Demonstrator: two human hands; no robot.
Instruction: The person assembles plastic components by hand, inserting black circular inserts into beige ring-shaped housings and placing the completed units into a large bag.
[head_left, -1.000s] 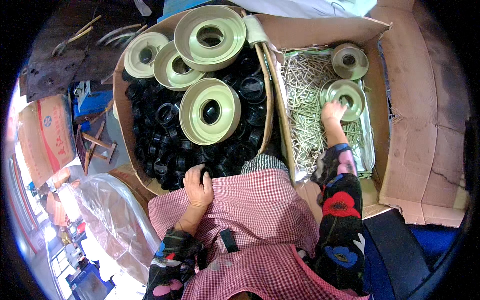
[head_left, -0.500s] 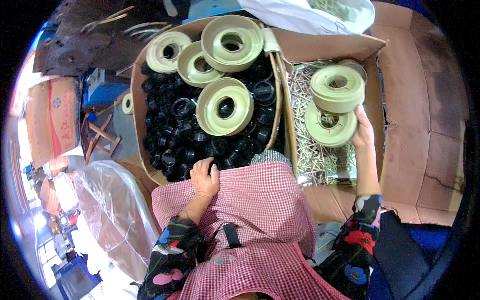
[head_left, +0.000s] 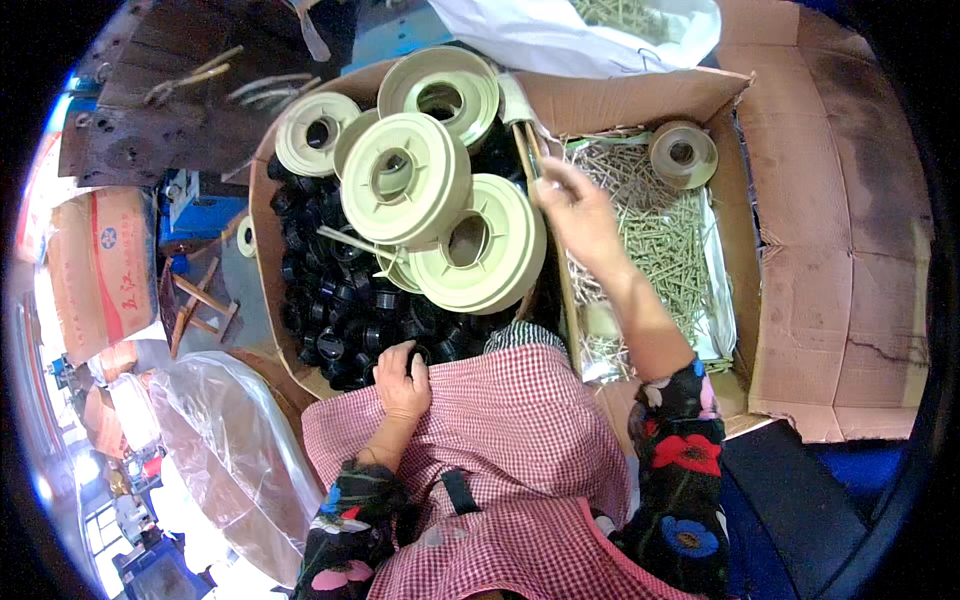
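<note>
My right hand [head_left: 582,215] is over the divider between the two boxes. It holds nothing; its fingers are apart and slightly blurred. Left of it, two pale yellow-green ring-shaped plastic parts, one ribbed [head_left: 432,215] and one lower [head_left: 525,245], overlap above the black caps. My left hand [head_left: 403,382] lies on the red checked apron [head_left: 480,400] at the near edge of the left box, fingers loosely spread, gripping nothing visible. More pale rings [head_left: 318,133] lie at the back of that box, over many small black caps [head_left: 325,290].
The right cardboard box [head_left: 740,250] holds many short pale green sticks [head_left: 660,235] and one more ring-shaped part [head_left: 684,154]. A white sack [head_left: 600,45] stands behind. Clear plastic sheeting [head_left: 225,440] and a brown carton [head_left: 100,270] are at the left.
My right hand has moved left from the right box and let go of the two pale rings, which are now over the left box. My left hand stays on the apron. The view has shifted slightly.
</note>
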